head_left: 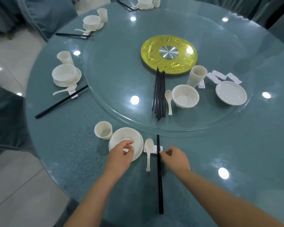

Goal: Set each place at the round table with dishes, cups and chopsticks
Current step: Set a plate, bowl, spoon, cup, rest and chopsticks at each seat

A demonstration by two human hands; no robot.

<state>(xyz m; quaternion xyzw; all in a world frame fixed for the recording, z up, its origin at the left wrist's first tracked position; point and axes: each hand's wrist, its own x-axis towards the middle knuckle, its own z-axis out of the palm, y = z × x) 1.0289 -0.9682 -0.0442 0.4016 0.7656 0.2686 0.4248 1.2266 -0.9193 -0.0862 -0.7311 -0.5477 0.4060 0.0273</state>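
Head view: right hand (174, 158) touches chopsticks (159, 177) near table (236, 161) edge.

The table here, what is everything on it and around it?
Round table: one, teal.
Glass turntable: one, clear, centre.
Gold disc: one, middle.
Place settings: four, white, left rim to near edge; nearest has cup, bowl on plate, spoon, chopsticks on rest.
Spare chopsticks: black bundle, turntable.
Spare bowl, spoon, stacked cups, plate, rests: white, turntable.
Chairs: teal, around.
Left hand: over bowl.
Right hand: beside chopsticks.
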